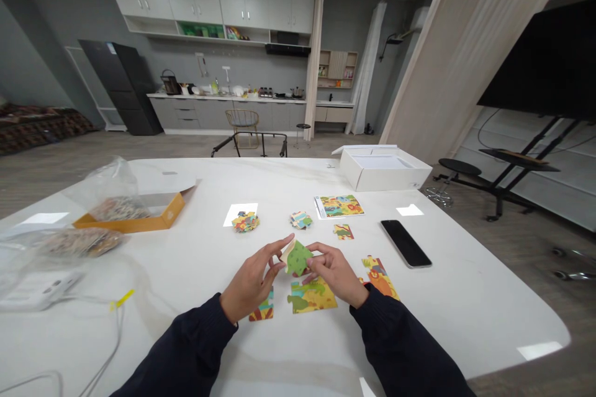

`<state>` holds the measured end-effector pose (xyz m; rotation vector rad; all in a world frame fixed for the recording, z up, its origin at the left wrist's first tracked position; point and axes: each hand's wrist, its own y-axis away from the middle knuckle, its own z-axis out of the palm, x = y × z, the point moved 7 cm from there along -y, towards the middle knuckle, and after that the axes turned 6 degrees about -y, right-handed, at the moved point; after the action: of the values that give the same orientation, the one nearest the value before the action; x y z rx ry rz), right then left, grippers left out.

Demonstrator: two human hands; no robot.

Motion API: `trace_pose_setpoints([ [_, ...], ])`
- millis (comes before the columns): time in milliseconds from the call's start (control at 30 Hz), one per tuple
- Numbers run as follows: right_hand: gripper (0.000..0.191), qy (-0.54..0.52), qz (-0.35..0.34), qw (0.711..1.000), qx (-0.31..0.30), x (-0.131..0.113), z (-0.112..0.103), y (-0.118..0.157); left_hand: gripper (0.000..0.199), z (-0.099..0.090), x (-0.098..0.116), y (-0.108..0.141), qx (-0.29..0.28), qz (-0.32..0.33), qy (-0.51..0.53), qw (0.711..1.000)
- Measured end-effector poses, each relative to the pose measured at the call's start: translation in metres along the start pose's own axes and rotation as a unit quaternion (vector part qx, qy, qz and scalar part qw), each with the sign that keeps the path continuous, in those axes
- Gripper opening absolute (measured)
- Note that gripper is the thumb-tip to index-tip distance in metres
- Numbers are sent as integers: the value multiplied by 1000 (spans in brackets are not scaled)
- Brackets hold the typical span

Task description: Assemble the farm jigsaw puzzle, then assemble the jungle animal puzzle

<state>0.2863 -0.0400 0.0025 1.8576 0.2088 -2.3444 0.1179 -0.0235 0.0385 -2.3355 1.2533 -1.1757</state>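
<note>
Holding a green jigsaw piece (297, 257) clear of the white table (512, 322), the left hand (249, 282) and right hand (335, 273) are positioned mid-table, toward the near edge. The fingers of both hands are closed on the piece from opposite sides, with its pale cardboard edge exposed on the left.

Step in hand: inspection of the piece directly above a joined puzzle section (311, 296). A narrow puzzle strip (261, 308) lies beneath the left hand, and a larger puzzle group (379, 278) lies beside the right hand. The next move appears to call for matching the piece's tabs against an open edge of the joined section.

Toward the far edge lie a loose pile of pieces (245, 221), a second pile (301, 219), a single piece (343, 232) and a picture card (339, 205). A smartphone (405, 243) rests toward the right edge.
</note>
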Motion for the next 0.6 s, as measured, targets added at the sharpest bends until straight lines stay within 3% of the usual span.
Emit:
trace_pose_setpoints([
  [167, 47, 23, -17, 999, 37, -6, -3, 0, 40, -6, 6, -1, 42, -6, -20, 999],
  [367, 50, -6, 3, 1000, -1, 0, 5, 0, 33, -4, 11, -8, 47, -17, -80, 996],
  [600, 50, -30, 2, 999, -12, -1, 4, 0, 53, -4, 6, -8, 97, -30, -92, 991],
])
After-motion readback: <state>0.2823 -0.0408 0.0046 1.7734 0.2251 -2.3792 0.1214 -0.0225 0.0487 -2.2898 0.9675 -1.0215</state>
